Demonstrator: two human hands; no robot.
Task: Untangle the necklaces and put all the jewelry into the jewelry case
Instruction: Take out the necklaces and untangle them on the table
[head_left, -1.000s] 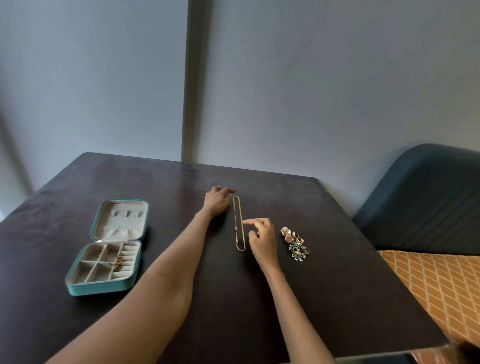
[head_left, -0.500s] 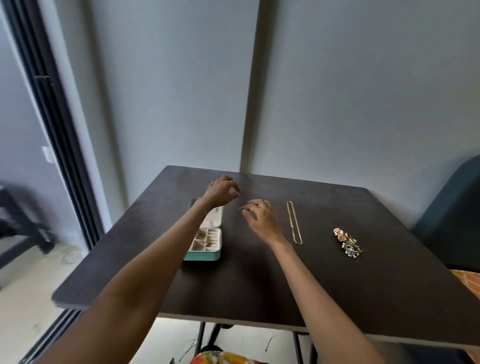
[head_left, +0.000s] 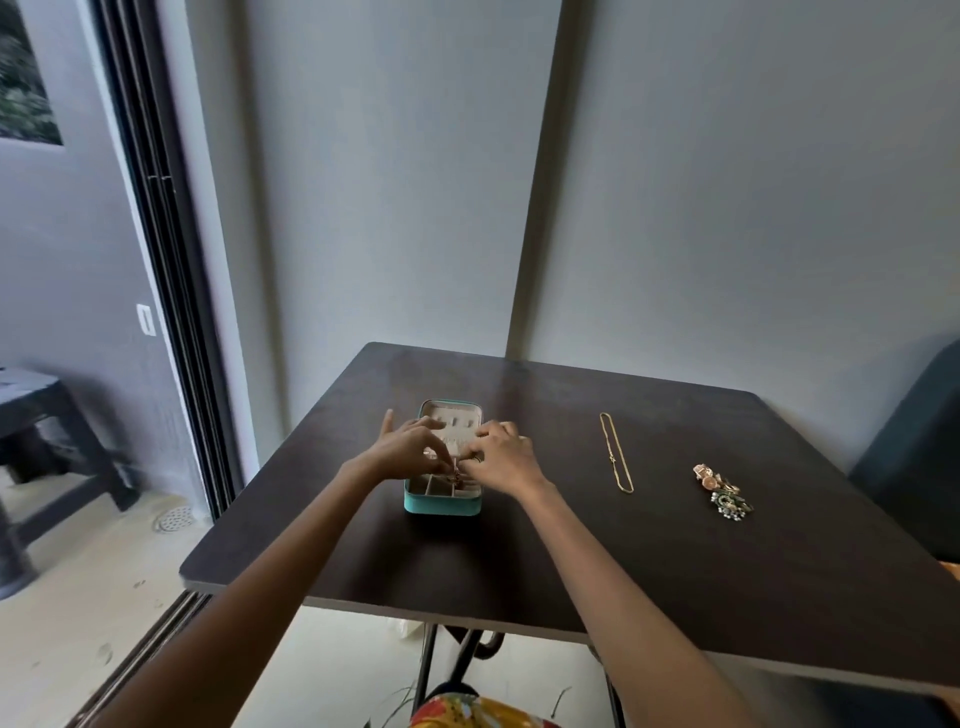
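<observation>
The teal jewelry case (head_left: 440, 504) lies open on the dark table (head_left: 571, 561), its cream lid (head_left: 451, 415) flat at the far side. Both my hands meet over its compartments. My left hand (head_left: 410, 452) and my right hand (head_left: 501, 460) have curled fingertips that pinch a small reddish-gold jewelry piece (head_left: 457, 472) just above the tray; its shape is too small to make out. A gold necklace (head_left: 615, 452) lies straight on the table to the right. Further right sits a small pile of jewelry (head_left: 723, 491).
The table's left edge borders a sliding glass door frame (head_left: 171, 291). A dark bench (head_left: 36, 415) stands outside on the left. A dark blue sofa (head_left: 919, 452) is at the right edge. A grey wall rises behind the table.
My view swung left and both hands moved left, away from the gold necklace, to the case. They now meet over its tray with fingertips pinched together.
</observation>
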